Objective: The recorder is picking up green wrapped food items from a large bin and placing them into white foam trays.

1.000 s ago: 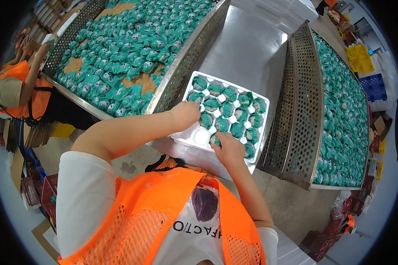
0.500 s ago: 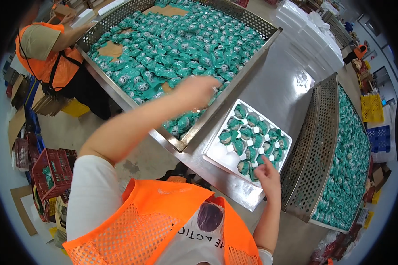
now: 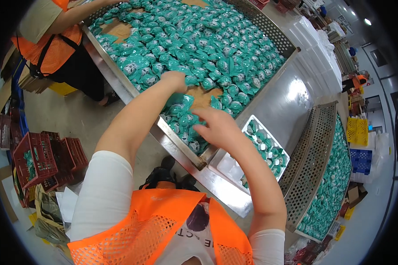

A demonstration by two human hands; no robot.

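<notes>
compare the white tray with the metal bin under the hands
The white tray looks much smaller than the metal bin. The metal bin has perforated walls; the white tray's rim is plain. The white tray's green packets sit among white bumps; the metal bin's lie loosely massed. Both hold green packets and show bare patches.

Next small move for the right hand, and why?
I'd probably close the right hand on one of the green-wrapped pieces near its fingertips: thumb and forefinger stand apart over that corner of the metal bin, and the white tray alongside shows unfilled space.
</notes>
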